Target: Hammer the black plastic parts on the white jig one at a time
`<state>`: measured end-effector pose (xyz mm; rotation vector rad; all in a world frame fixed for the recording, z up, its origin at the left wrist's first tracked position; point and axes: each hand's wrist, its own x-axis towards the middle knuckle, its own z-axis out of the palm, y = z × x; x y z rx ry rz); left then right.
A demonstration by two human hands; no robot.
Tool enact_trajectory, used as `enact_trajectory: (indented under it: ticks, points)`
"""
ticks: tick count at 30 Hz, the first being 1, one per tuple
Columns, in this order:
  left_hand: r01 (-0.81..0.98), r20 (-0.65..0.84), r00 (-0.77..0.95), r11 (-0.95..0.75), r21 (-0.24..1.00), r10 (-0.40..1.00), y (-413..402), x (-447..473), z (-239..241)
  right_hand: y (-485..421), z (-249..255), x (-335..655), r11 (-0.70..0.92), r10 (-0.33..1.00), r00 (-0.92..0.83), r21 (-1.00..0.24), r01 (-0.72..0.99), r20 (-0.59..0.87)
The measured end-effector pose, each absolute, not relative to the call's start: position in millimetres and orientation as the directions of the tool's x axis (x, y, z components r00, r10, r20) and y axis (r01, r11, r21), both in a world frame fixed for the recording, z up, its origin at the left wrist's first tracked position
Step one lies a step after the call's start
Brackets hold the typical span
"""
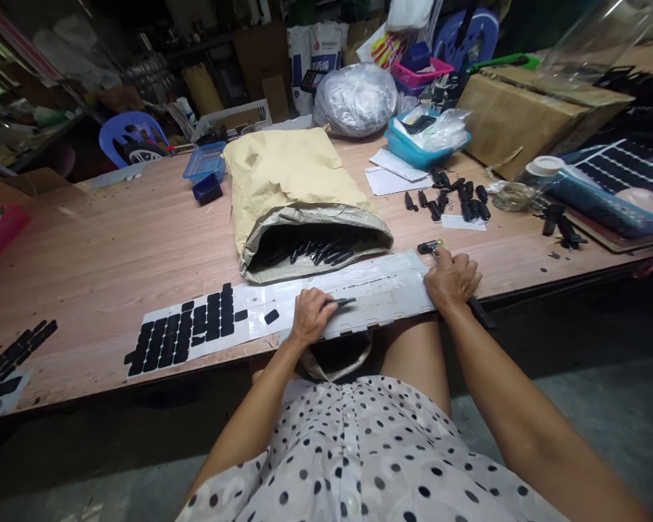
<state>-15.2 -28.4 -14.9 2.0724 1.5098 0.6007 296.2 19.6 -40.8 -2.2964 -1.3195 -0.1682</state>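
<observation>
My left hand (310,317) is closed on a slim black plastic piece (342,301), which points right over the grey-white board (381,290) along the table's front edge. My right hand (453,279) is wrapped round a small mallet at the board's right end. The mallet's black and yellow head (429,246) shows beyond the fist, its black handle end (482,313) below it. Behind the board lies a tan sack (288,174), its mouth facing me, with several slim black pieces (326,251) inside. Left of my left hand, black adhesive pads (166,341) sit on a white sheet.
Black parts (468,203) lie in a pile at the right, near a cardboard box (516,109) and a blue basin (421,148). A blue basket (204,161) stands left of the sack. Below the board, another bag opening (337,371) shows at my lap.
</observation>
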Motion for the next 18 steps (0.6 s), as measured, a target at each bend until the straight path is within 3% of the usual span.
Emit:
enact_trajectory:
  ticks: [3,6,10,13,16,18]
  points:
    - [0.664,0.098,0.437,-0.394,0.636,0.894,-70.5,-18.6,-14.7,20.4,-43.6,296.3,-0.408,0.781,0.522,-0.352,0.842,0.342]
    - [0.636,-0.053,0.53,-0.355,0.685,0.846,-110.6,-19.3,-31.7,21.2,-45.5,297.4,-0.392,0.779,0.516,-0.366,0.844,0.356]
    - [0.81,-0.344,0.269,-0.018,0.586,0.9,-127.7,-17.5,-57.3,21.2,-45.8,297.4,-0.374,0.793,0.504,-0.379,0.847,0.344]
    - [0.874,-0.465,0.206,0.052,0.483,0.861,-121.0,-16.1,-51.2,21.1,-45.6,296.4,-0.376,0.793,0.506,-0.38,0.845,0.34]
    - [0.792,-0.464,0.411,-0.055,0.608,0.785,-102.5,-12.7,-22.3,21.7,-46.4,294.7,-0.378,0.789,0.503,-0.366,0.85,0.352]
    - [0.686,-0.354,0.497,-0.109,0.72,0.792,-77.1,-8.2,-0.7,22.2,-47.1,293.4,-0.388,0.788,0.504,-0.35,0.853,0.353]
